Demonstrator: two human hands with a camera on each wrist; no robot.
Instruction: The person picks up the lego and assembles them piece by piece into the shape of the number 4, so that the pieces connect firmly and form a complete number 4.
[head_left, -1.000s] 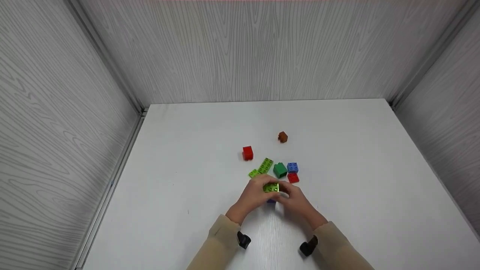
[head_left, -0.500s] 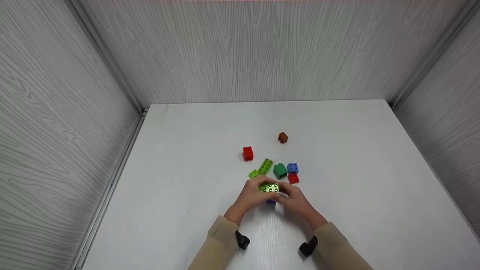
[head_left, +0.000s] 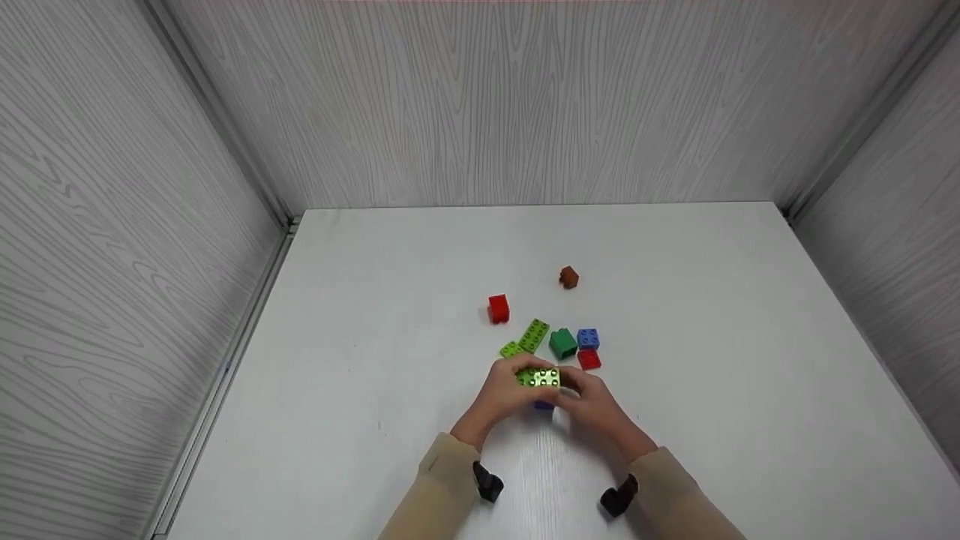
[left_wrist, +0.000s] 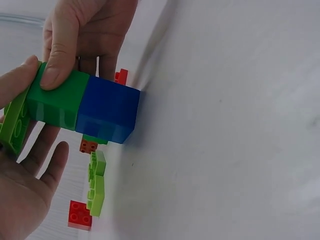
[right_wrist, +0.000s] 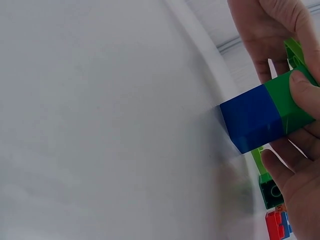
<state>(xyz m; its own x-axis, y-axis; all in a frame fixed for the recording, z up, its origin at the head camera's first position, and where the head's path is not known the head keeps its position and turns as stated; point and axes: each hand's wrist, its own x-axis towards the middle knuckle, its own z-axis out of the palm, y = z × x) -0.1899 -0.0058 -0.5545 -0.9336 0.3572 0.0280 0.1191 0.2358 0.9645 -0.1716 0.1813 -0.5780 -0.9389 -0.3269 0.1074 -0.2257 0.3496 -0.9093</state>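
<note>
A dark blue brick is joined below a green brick, and a lime studded plate lies across the top, overhanging toward the left. My left hand pinches the lime plate's left part between thumb and fingers. Opposite it, my right hand grips the green brick, its thumb flat on the brick's side in both wrist views. Fingertips of the two hands almost meet around the stack. The blue brick's bottom is at or close to the tabletop; I cannot tell whether it touches.
Just beyond the hands lie a long lime brick, a small lime brick, a loose green brick, a light blue brick and a red piece. Farther back are a red brick and a brown piece. Wood-grain walls surround the white table.
More of the lime plate shows between the hands, its visible part reaching farther left, and my left hand has shifted slightly left with it. My right hand stays nearly still; loose bricks lie as before.
</note>
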